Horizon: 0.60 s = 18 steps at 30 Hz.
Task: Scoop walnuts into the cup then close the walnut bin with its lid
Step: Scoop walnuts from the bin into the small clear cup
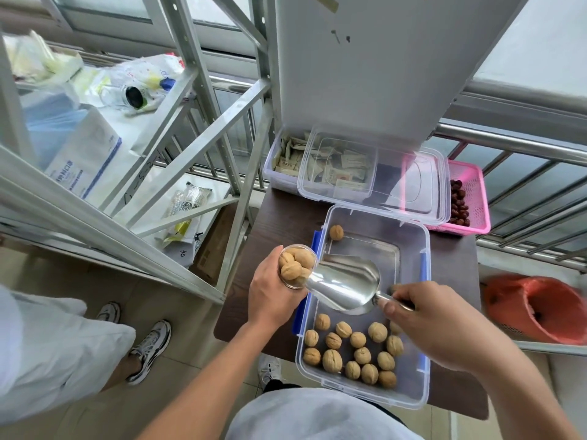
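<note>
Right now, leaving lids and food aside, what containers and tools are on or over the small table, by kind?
Clear plastic bins: 2 (walnut bin, sachet bin)
Pink basket: 1
Cup: 1, held in the left hand
Metal scoop: 1, held in the right hand
Total: 5

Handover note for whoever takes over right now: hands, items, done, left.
Left hand: grip on the cup, holding walnuts, beside the bin's left edge.
Right hand: grip on the metal scoop, empty, mouth at the cup.
Walnut bin: open, loose walnuts at the near end.
Lid: resting on the containers behind.
Done: cup looks full.
Left: set down cup and scoop, close the bin.
</note>
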{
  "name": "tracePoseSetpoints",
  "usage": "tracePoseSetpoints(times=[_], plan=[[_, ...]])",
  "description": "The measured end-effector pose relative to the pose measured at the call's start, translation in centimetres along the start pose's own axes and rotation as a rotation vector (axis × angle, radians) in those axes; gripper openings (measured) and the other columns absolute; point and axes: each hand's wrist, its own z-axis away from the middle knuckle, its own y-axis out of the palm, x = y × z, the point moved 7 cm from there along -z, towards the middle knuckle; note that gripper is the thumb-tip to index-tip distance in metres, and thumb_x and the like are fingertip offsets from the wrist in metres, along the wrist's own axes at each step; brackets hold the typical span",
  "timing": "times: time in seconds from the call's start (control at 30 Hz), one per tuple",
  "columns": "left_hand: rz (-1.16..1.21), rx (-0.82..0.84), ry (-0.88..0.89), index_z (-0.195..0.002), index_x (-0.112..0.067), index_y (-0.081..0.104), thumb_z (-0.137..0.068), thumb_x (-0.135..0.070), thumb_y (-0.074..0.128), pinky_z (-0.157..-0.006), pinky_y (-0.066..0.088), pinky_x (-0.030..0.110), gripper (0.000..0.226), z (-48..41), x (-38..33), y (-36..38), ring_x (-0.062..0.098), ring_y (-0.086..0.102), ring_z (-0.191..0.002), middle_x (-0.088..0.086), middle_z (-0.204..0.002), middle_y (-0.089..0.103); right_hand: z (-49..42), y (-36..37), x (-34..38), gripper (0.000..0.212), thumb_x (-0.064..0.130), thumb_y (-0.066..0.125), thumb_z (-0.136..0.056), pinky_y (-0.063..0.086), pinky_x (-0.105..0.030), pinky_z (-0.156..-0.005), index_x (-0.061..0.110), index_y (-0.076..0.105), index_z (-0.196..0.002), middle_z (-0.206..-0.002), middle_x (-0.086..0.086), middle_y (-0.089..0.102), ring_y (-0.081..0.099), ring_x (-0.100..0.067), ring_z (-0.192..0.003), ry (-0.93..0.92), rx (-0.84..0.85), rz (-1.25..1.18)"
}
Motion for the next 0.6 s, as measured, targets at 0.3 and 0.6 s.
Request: tracePoseSetpoints(times=[0.3,0.6], plan=[[0.009,0.019,0.001,-0.122,-0.038,0.054,-0.065,-0.045,0.078,-0.082,0.058,0.038,0.062,-0.3,0.3,-0.1,0.014,0.065,-0.099,-0.015,-0.101,0.066,0.7,1.1,1.1,0.037,0.041,0.055,-0.096,0.032,-0.025,-0.045,0.016,0.056,-0.068,-0.047,0.004,0.047,0.036,-0.008,-0.041,-0.127,-0.093,-0.186],[0.084,-0.008,0.010,-0.115,-0.041,0.061,-0.075,-0.025,0.078,-0.077,0.055,0.031,0.047,-0.3,-0.1,-0.9,0.005,0.068,-0.092,-0.018,-0.096,0.072,-1.7,5.8,0.1,0.035,0.042,0.049,-0.097,0.043,-0.049,-0.055,0.017,0.055,-0.074,-0.052,0.001,0.049,0.043,-0.016,-0.049,-0.181,-0.163,-0.184]])
